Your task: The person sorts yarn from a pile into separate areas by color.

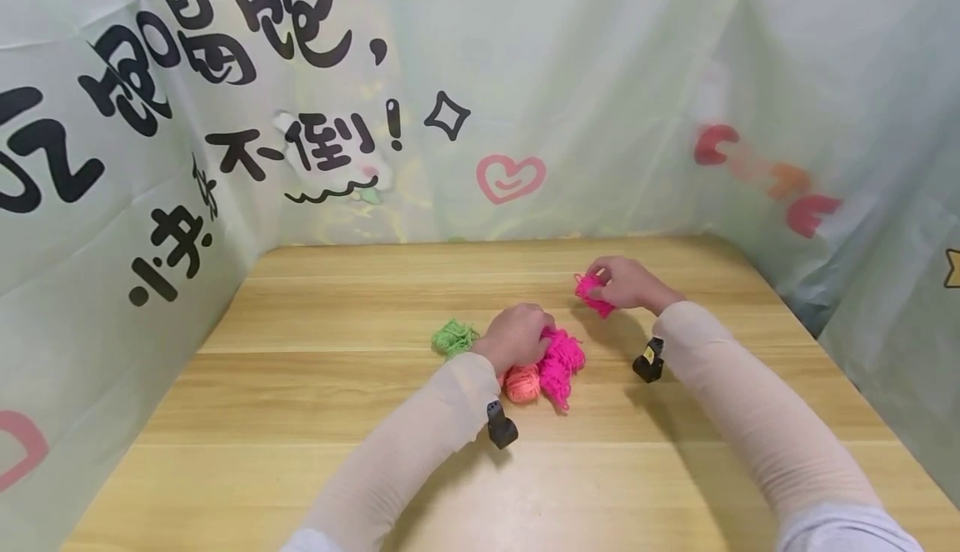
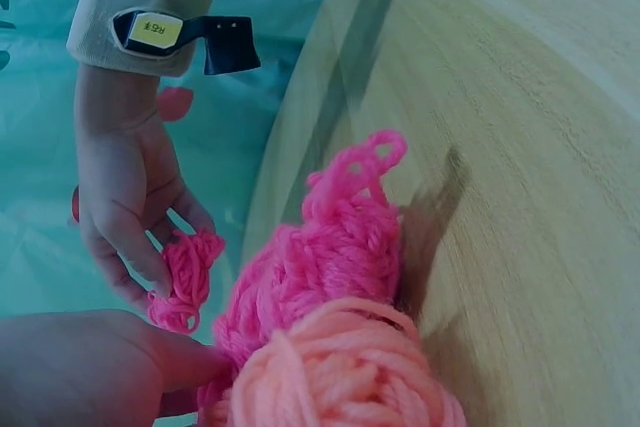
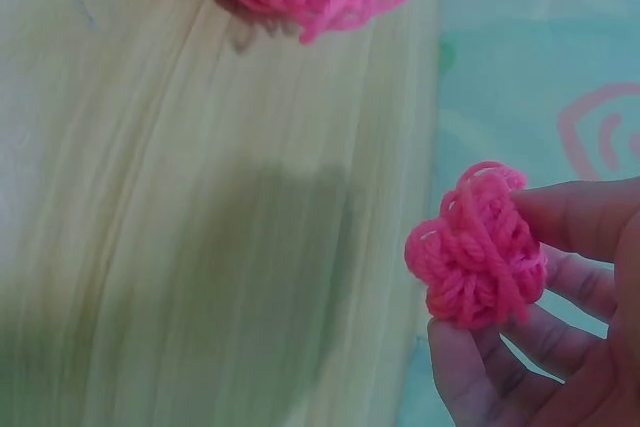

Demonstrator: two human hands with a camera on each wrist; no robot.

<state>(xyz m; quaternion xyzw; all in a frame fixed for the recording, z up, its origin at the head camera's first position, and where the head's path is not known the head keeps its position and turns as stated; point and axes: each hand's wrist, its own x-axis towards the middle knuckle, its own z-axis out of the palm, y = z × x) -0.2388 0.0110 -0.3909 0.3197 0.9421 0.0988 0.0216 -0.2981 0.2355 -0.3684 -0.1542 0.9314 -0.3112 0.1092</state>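
My right hand [image 1: 626, 283] is raised over the table and pinches a small bundle of bright pink yarn [image 3: 480, 247] between thumb and fingers. To its left, my left hand [image 1: 517, 335] grips the edge of a larger pink yarn bundle [image 1: 562, 353], its fingertips partly hidden behind the strands. Against that bundle lies an orange yarn ball [image 1: 523, 383], close under the left wrist. A loop of pink yarn [image 2: 380, 147] sticks out from the pile in the left wrist view. Left of the left hand sits a green yarn ball [image 1: 453, 338], partly covered by the hand and sleeve.
All of it lies on a wooden table [image 1: 315, 402]. A printed curtain [image 1: 600, 102] stands behind the table and along both sides. Small black camera mounts [image 1: 501, 425] are strapped at both wrists and stick out near the tabletop.
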